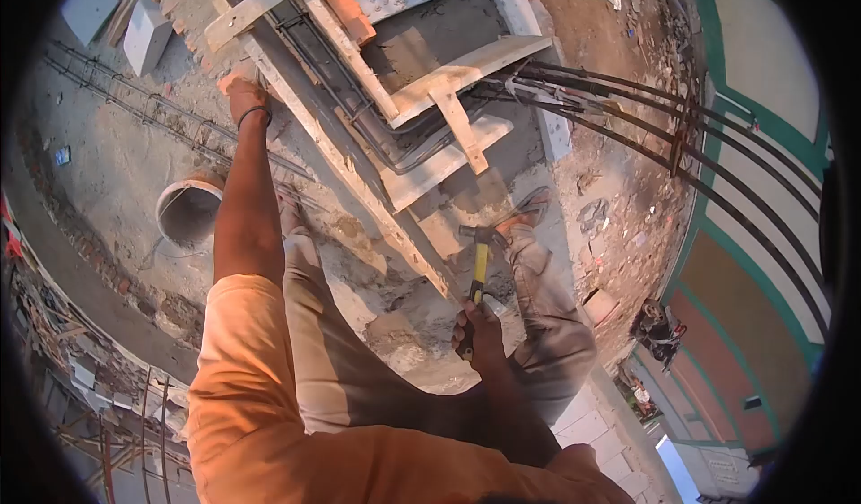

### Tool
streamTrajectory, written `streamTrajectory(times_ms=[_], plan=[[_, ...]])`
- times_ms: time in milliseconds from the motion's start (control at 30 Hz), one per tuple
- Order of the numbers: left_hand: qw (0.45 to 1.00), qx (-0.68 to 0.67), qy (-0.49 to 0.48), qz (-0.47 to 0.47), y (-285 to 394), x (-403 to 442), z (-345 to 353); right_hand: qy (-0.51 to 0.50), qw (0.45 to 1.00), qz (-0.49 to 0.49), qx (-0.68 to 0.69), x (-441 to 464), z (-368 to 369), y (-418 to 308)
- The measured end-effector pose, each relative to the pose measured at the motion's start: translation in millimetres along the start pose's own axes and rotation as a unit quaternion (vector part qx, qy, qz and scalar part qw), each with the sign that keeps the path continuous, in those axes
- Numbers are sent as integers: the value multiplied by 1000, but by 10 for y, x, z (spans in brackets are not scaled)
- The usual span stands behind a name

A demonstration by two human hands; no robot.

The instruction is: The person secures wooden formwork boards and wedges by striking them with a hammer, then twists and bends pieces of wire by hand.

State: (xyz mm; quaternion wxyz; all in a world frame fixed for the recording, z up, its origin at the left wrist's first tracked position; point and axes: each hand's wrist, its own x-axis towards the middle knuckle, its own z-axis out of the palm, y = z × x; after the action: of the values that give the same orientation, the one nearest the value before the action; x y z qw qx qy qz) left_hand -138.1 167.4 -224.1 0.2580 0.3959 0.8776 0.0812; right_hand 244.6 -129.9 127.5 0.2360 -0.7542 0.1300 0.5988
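Note:
A hammer [480, 269] with a yellow and black handle is gripped in my right hand [480, 329], its metal head pointing up toward my foot. My left hand [247, 96] reaches far forward, beside the outer edge of a long wooden board [314, 132]; its fingers look bent, and what they hold, if anything, is too small to make out. Between the long board and another plank [350, 47] run dark steel bars [300, 42]. A short wooden crosspiece [269, 6] lies over them. Another short wooden piece [459, 127] spans the corner of the formwork.
Long steel rods [619, 127] extend to the right from the formwork corner. A round pipe or pot [190, 210] stands at the left, near thin rebar [134, 105] and a white block [148, 36]. Orange bricks [345, 11] sit by the planks. Rubble borders the right side.

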Motion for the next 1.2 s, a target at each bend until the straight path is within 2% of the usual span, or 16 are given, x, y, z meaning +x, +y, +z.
streamTrajectory(times_ms=[100, 133, 267, 333, 367, 400, 467, 567, 733, 833, 900, 967, 1067, 1100, 1133, 1200], plan=[[992, -100, 75, 27, -110, -110, -38, -24, 995, -44, 83, -277, 32, -221], [991, -125, 44, -19, -105, -175, -115, -36, 992, -64, 100, -381, 41, -293], [990, -111, 5, 82, -41, -927, -786, -32, 979, -168, 111, -972, -24, -390], [990, -118, -73, -11, -228, -1204, -991, -31, 967, -212, 136, -1309, -73, -346], [997, 7, -70, 20, -442, -1223, -1018, -24, 962, -231, 145, -1468, -117, -327], [973, -190, -116, -61, -599, -1333, -1078, -23, 956, -257, 143, -1583, -158, -283], [993, -18, -71, -90, -830, -1594, -1357, -30, 944, -295, 145, -1829, -250, -192], [990, 3, -138, -22, -1470, -1790, -1644, -40, 935, -330, 128, -2003, -333, -198], [970, -175, -91, -143, -1983, -2053, -2137, -45, 947, -302, 104, -1939, -363, -590], [917, -340, -40, -203, -2121, -2134, -2410, -55, 963, -258, -47, -2190, -497, -1041], [846, -444, -26, -294, -2030, -2500, -2621, -71, 954, -275, -92, -2070, -613, -1108], [750, -549, 5, -369, -831, -3489, -3247, -76, 948, -260, -168, -2182, -673, -1309], [848, -481, -52, -216, -1320, -3601, -2531, -99, 963, -239, -70, -1775, -685, -1264], [820, -538, -92, -175, -1451, -3536, -2268, -103, 958, -261, -54, -1648, -704, -1232], [849, -482, -75, -202, -1082, -3611, -2314, -89, 972, -211, -49, -1757, -674, -1299], [848, -497, -121, -138, -1112, -3574, -2199, -65, 965, -252, -4, -1850, -617, -1228]])
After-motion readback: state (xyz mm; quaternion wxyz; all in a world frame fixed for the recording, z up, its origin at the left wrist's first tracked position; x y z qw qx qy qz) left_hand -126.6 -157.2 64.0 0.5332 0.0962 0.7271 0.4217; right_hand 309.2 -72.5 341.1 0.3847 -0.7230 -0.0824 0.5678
